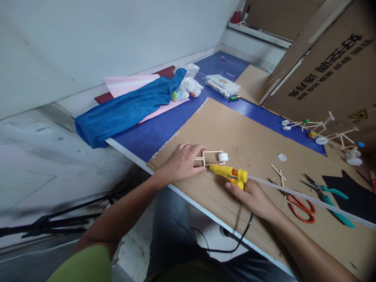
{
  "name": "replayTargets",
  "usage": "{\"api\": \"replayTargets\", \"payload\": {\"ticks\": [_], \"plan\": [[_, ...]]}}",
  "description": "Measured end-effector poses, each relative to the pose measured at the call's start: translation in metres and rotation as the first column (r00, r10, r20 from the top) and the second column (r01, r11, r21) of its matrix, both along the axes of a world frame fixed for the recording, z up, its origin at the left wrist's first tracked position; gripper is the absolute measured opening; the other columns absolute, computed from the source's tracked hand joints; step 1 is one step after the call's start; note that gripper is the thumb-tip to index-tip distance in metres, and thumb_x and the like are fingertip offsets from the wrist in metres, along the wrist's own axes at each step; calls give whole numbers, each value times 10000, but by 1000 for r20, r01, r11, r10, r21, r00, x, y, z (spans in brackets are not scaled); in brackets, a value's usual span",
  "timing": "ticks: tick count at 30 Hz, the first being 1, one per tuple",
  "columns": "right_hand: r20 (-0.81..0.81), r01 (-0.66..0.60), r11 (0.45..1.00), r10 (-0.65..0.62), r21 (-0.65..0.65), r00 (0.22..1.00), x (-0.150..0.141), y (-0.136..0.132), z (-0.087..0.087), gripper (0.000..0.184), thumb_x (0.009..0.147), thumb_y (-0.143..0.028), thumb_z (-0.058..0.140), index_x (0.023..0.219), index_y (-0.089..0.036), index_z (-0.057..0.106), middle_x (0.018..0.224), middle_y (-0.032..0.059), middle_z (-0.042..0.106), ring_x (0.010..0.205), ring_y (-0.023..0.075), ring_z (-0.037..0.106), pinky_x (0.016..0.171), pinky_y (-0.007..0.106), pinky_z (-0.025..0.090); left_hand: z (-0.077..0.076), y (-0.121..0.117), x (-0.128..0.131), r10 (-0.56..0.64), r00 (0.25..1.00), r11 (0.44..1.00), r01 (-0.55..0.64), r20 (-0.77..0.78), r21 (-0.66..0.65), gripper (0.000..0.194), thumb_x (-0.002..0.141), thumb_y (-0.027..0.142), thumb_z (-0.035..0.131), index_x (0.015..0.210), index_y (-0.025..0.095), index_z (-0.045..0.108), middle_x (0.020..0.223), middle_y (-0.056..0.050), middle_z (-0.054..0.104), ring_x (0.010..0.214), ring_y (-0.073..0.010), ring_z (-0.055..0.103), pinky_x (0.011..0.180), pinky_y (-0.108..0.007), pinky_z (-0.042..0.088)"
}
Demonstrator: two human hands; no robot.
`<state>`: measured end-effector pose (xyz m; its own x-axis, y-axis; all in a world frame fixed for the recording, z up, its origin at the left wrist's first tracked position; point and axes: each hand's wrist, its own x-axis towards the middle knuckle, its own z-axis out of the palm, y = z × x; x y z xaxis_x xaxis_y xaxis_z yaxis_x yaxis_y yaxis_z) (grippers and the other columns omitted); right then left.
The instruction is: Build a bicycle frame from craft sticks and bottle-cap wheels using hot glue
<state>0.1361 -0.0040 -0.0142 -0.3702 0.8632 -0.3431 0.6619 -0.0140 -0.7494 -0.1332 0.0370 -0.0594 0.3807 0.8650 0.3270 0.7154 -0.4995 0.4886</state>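
My left hand (183, 162) is closed on one end of a small frame of thin wooden sticks (203, 156), lying on the cardboard sheet. A white round wheel (223, 157) sits at the frame's far end. In my right hand (254, 196) is a yellow hot glue gun (232, 174), its nozzle at the near side of the frame. I cannot tell whether the tip touches the sticks. A long clear glue stick (308, 197) runs out of the gun's back to the right, and a black cord hangs below the hand.
Orange-handled scissors (301, 207), teal-handled pliers (331, 197) and loose sticks (278, 172) lie right on the cardboard sheet (249, 137). Stick models (317, 127) with wheels stand behind them. A blue cloth bag (129, 107) and a marker box (222, 85) are at the back.
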Motion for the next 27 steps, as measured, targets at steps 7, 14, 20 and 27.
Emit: {"api": "replayTargets", "payload": {"ticks": [7,14,20,27], "plan": [[-58,7,1000,-5,27,998,1,0,-4,455,930,-590,516,1011,-171,673,781,42,636,713,208,582,697,350,480,0,0,0,-2,1000,1000,2,-4,10,514,819,295,766,1254,228,501,1264,-60,678,1192,-260,610,1080,-434,410],[-92,20,996,-12,83,996,10,-8,-2,430,933,-568,544,1051,-185,701,722,31,608,685,203,566,655,331,472,1,0,0,2,1000,1000,-2,-14,-9,494,830,295,738,1260,241,501,1264,-67,677,1208,-274,607,1063,-450,423],[-181,248,957,-219,151,959,28,-6,9,419,898,-571,606,1022,-180,692,636,-3,544,564,158,488,542,292,407,1,0,0,5,1000,1000,-5,-12,-5,520,801,270,754,1258,231,509,1264,-76,676,1208,-288,606,1067,-465,426],[-230,341,924,-298,174,926,27,11,-1,368,925,-561,580,958,-197,620,666,-12,579,599,160,545,585,298,443,5,-1,1,7,1000,1000,-8,-16,-24,535,786,253,768,1252,228,508,1263,-79,674,1207,-290,607,1069,-469,432]]}}
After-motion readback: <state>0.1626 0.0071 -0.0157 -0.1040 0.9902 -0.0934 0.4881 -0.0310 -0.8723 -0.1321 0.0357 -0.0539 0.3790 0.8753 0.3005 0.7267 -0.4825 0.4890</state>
